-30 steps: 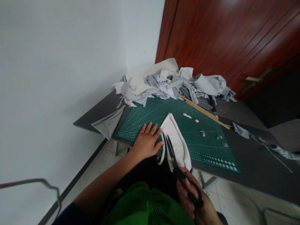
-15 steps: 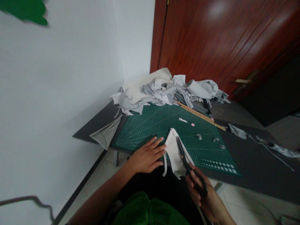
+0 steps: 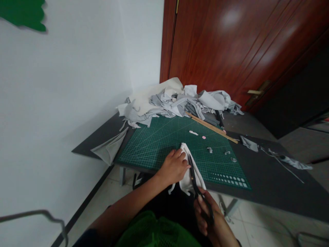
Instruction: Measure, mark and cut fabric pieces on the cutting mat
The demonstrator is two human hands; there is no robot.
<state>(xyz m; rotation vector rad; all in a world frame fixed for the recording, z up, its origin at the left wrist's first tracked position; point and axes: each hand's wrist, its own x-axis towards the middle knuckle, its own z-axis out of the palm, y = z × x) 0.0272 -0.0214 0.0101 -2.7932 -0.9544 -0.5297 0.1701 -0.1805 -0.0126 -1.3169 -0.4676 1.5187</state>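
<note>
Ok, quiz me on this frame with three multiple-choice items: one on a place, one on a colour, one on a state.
1. Where is the heap of grey and white fabric scraps?
A. at the far end of the mat
B. on the floor
C. on the person's lap

2. What colour is the gridded cutting mat?
A. blue
B. green
C. red

3. What is the left hand doing?
A. hanging free
B. holding a ruler
C. pressing on the white fabric piece

Answers: A, the heap lies by the wall and door; B, its grid is on green; C, it rests on the cloth while the right hand works the black scissors.
</note>
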